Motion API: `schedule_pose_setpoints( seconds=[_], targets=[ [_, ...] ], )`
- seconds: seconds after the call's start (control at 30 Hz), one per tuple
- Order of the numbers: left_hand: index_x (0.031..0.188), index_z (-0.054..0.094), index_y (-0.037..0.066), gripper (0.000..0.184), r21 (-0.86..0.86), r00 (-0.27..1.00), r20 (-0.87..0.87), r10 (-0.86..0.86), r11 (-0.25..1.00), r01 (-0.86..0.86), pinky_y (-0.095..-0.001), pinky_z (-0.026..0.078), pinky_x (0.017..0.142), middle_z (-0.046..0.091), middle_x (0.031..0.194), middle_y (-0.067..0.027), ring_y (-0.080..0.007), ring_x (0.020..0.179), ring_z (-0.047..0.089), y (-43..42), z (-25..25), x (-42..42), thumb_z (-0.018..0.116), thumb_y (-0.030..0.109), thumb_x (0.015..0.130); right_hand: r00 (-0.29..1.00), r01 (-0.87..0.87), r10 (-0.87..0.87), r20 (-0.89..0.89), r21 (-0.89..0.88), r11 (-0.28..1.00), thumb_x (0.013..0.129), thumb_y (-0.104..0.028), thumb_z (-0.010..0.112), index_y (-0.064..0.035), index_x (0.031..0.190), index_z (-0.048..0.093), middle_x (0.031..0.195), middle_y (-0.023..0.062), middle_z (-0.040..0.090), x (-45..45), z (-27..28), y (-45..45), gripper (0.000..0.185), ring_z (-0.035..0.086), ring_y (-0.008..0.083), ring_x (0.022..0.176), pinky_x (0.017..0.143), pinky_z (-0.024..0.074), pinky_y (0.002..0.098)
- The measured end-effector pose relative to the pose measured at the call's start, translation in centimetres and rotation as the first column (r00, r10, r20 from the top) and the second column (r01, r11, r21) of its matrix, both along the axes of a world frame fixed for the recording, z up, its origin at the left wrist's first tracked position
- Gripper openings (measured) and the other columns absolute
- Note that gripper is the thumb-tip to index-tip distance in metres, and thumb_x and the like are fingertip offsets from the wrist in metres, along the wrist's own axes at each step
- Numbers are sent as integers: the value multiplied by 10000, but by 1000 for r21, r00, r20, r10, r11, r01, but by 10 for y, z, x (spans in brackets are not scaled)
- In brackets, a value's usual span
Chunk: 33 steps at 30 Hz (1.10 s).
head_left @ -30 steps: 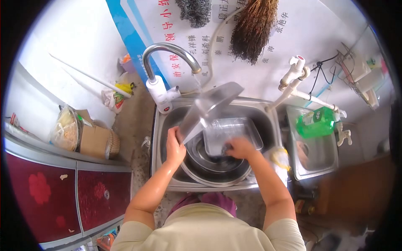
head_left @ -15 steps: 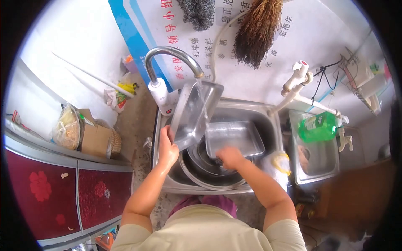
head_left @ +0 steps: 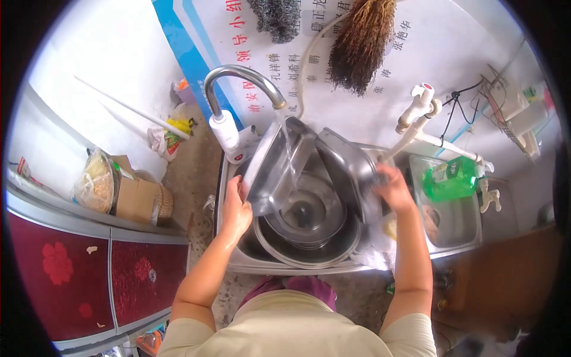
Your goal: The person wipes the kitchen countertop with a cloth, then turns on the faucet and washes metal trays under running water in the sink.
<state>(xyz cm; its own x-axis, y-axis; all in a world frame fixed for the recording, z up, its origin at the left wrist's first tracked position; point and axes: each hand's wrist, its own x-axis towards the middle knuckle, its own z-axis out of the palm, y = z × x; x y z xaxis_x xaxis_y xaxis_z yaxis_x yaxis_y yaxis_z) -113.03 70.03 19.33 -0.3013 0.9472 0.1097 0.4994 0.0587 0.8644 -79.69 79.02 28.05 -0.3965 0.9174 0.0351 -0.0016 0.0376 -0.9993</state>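
My left hand is closed on the lower left rim of a rectangular steel pan, which is tipped on its side under the running faucet. Water falls into that pan. A second rectangular steel pan stands tilted to its right, over the sink. Closed at its right edge is my right hand, its fingertips slightly blurred. Below both pans, a round steel basin rests inside a larger round basin in the sink.
A smaller sink with a green detergent bottle lies to the right. White pipes with a tap rise behind it. A straw brush and a steel-wool scourer hang on the wall. Red-fronted cabinets line the left.
My right hand has moved right and up, raising the second pan from lying flat over the basins to a tilted stance. The left hand and its pan stay nearly in place.
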Motion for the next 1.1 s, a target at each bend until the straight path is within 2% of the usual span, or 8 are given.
schedule_pose_setpoints(
  seconds=[0.23, 0.33, 0.5, 0.57, 0.7, 0.77, 0.83, 1.1],
  targets=[
    [1211, 357, 17, 528, -159, 949, 311, -43, 983, 96, -317, 351, 932, 517, 1070, -175, -241, 1013, 512, 4, -8, 10, 387, -105, 698, 983, 61, -38, -178, 125, 990, 594, 181, 542, -51, 927, 590, 856, 8, 602, 21, -17, -2, 409, 571, 96, 777, 711, 454, 221],
    [1171, 381, 21, 425, -154, 843, 535, -66, 973, 174, -386, 551, 581, 503, 1006, -138, -259, 847, 549, 7, -31, 7, 380, -47, 751, 948, 113, -78, -310, 96, 989, 597, 174, 570, -60, 939, 591, 867, 13, 601, 6, -9, -13, 414, 575, 101, 770, 701, 460, 227],
    [1215, 374, -4, 465, -425, 744, 668, 10, 826, 371, -475, 558, 538, 493, 1037, -157, -329, 851, 570, 0, -25, 17, 429, 37, 754, 994, -17, -21, 108, 338, 941, 593, 151, 578, -50, 835, 597, 804, -9, 592, -46, 16, -37, 315, 555, 83, 735, 669, 435, 219],
    [1196, 411, -16, 410, -478, 775, 632, -3, 785, 393, -454, 543, 636, 522, 1033, -141, -313, 867, 574, 1, -22, 18, 480, 134, 821, 980, -32, -67, 187, 481, 876, 556, 98, 626, -32, 803, 565, 739, 65, 569, -67, -5, -39, 286, 566, 178, 712, 648, 425, 254],
    [1148, 482, -12, 377, -210, 972, -125, -198, 963, 170, -371, 466, 776, 582, 986, -121, -234, 912, 572, 10, -50, 2, 463, 248, 876, 935, -169, -113, 335, 703, 691, 522, 25, 622, -64, 742, 544, 717, 101, 564, -106, -55, -49, 250, 561, 307, 737, 614, 452, 364],
    [1152, 505, 9, 420, 46, 993, -75, -92, 994, 96, -370, 423, 833, 573, 1049, -135, -213, 940, 567, 18, -35, -6, 447, 342, 903, 898, -252, -97, 429, 683, 686, 519, -8, 607, -81, 703, 526, 681, 87, 546, -119, -61, -61, 214, 551, 305, 709, 590, 446, 378],
    [1211, 454, 36, 482, -114, 734, 676, -60, 976, 184, -333, 453, 761, 563, 1041, -93, -191, 948, 548, 14, -21, -10, 416, 410, 909, 890, -279, -91, 446, 693, 665, 498, -34, 613, -95, 676, 512, 658, 64, 516, -128, -75, -69, 213, 542, 276, 704, 584, 440, 371],
    [1374, 239, 139, 670, -215, 697, 716, -25, 943, 255, -316, 465, 732, 467, 1172, -116, -183, 986, 513, 13, -7, 2, 613, 209, 822, 866, -363, 1, 501, 627, 689, 498, -8, 604, -99, 684, 533, 655, 57, 505, -137, -89, -73, 219, 536, 272, 709, 604, 429, 375]
  ],
)
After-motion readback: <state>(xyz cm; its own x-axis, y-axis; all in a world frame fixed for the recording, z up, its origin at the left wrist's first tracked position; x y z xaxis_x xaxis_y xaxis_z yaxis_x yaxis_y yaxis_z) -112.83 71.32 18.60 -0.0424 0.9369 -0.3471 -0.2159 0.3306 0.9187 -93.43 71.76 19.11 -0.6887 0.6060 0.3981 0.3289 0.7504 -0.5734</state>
